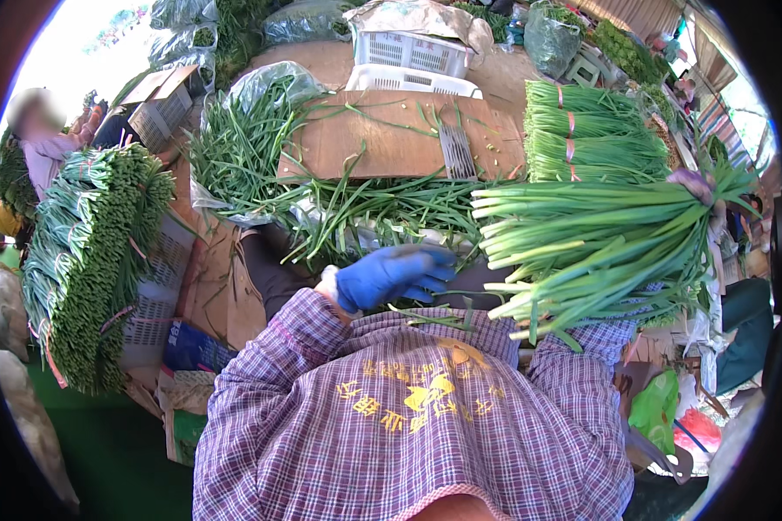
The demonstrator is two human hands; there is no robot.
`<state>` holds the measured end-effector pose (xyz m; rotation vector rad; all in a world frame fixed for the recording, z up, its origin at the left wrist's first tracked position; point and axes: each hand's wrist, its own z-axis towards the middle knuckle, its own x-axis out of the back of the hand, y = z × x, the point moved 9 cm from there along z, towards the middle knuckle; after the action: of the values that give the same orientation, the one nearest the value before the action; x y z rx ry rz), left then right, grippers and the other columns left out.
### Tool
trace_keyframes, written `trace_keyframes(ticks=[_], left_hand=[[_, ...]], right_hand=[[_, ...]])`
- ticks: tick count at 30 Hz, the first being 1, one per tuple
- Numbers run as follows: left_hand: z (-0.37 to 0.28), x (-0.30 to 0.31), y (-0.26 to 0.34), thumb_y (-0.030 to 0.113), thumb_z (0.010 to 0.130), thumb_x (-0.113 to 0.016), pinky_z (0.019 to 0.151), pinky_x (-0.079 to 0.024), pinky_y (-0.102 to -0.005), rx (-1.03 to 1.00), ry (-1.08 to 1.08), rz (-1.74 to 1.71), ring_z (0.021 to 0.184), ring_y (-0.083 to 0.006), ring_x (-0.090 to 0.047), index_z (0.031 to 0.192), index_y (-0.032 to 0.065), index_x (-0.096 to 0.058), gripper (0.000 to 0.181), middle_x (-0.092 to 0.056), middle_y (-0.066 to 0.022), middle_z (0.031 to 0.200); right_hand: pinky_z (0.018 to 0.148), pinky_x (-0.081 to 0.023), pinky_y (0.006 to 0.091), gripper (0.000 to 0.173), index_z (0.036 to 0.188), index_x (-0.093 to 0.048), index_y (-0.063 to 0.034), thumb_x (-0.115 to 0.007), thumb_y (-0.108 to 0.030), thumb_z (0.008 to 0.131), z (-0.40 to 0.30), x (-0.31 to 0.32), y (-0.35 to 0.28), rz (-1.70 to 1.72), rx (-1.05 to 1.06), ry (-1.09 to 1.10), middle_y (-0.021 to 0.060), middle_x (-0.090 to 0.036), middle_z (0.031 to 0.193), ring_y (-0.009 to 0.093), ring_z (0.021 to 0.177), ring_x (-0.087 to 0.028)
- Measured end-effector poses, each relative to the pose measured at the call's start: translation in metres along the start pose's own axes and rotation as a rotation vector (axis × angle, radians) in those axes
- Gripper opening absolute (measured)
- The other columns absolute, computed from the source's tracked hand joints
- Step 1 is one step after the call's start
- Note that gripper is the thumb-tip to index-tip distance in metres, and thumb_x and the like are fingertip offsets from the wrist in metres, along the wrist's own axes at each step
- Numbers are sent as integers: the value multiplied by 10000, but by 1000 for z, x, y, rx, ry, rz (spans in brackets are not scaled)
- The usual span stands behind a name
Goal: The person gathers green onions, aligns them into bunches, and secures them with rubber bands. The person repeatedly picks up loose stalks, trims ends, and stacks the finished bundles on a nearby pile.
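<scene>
My left hand [394,277], in a blue glove, is over my lap with its fingers partly spread and nothing visible in it. On the right, my right hand [691,185], in what looks like a purplish glove, is closed around the leafy end of a bunch of long green stalks [593,241]. The pale cut ends fan out towards the left, and the bunch covers much of my right forearm. Loose green leaves [384,208] lie in front of me and scraps rest on my lap. Behind them is a wooden board [378,137] with a metal comb-like piece [457,151] on it.
Banded green bundles [586,137] lie at the back right. More banded bundles [91,260] are piled on a plastic crate [159,286] at the left, near another person [42,150]. An open plastic bag of leaves [247,137] lies left of the board, with white crates [410,58] behind it.
</scene>
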<state>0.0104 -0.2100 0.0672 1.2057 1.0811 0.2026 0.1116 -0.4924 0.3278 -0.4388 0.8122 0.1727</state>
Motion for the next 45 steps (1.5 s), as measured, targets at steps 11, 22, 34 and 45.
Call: trace_keyframes(ticks=[11,22,34,45], left_hand=[[9,-70,0,226,855,-663,536,-458,-222,303,45,414,655,-73,-581,1160,57,-600,355,-670,-39,815],[22,-46,4,250,943,-528,997,-411,-334,-127,-9,-80,1166,-173,-510,1403,52,-351,531,-457,-86,1361],[23,-51,29,240,931,-533,900,-477,-304,-142,150,-166,1035,-174,-595,1246,4,-536,393,-604,-107,1170],[25,-45,31,164,871,-607,735,-512,-278,-183,303,-53,810,-132,-626,1129,24,-598,293,-660,-58,951]], right_hand=[[868,-464,475,316,1055,-554,25,-498,-259,928,14,42,-19,-502,68,86,113,-606,907,323,983,-525],[706,-558,441,372,1013,-585,35,-442,-299,936,19,64,-16,-615,136,264,234,-646,896,332,843,-627],[745,-545,434,358,1021,-620,-1,-433,-298,951,16,82,16,-628,529,250,154,-617,961,289,849,-602],[725,-569,446,326,964,-609,8,-451,-277,945,19,85,28,-743,469,358,152,-633,930,287,779,-649]])
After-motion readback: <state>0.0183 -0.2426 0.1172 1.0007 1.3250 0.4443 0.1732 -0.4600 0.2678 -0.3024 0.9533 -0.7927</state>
